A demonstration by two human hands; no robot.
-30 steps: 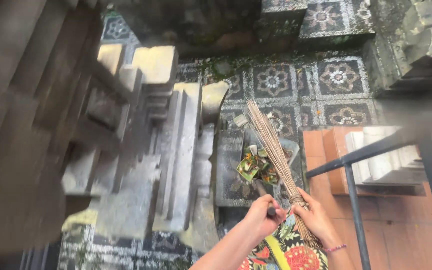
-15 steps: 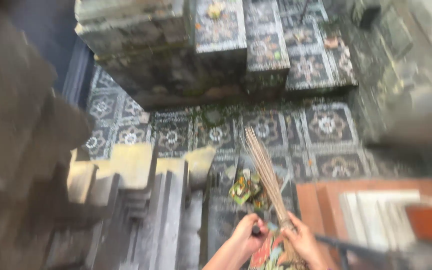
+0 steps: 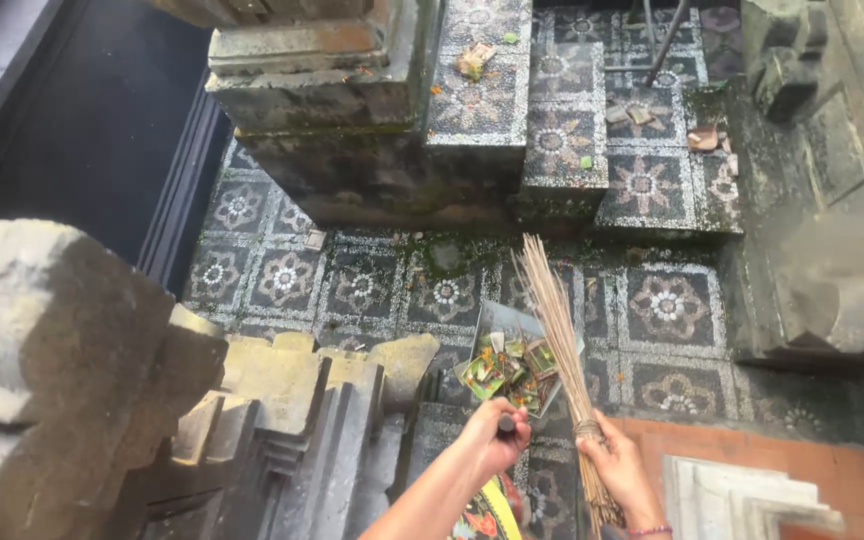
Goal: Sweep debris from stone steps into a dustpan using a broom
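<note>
left hand (image 3: 495, 432) grips the dustpan (image 3: 512, 362) of swept offerings; right hand (image 3: 614, 462) clasps the stick broom (image 3: 557, 320), bristles at twelve o'clock; carrying, steady level needed.

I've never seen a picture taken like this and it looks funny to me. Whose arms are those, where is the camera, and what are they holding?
The camera sits on a person's head and looks down, so you see their own two arms from above. The left hand grips a dark handle of a metal dustpan, which is full of small leaf trays with flowers. The right hand holds a broom made of thin sticks tied in a bundle. Below is a floor of dark tiles with flower patterns, with mossy stone steps and carved stone around it.
</note>
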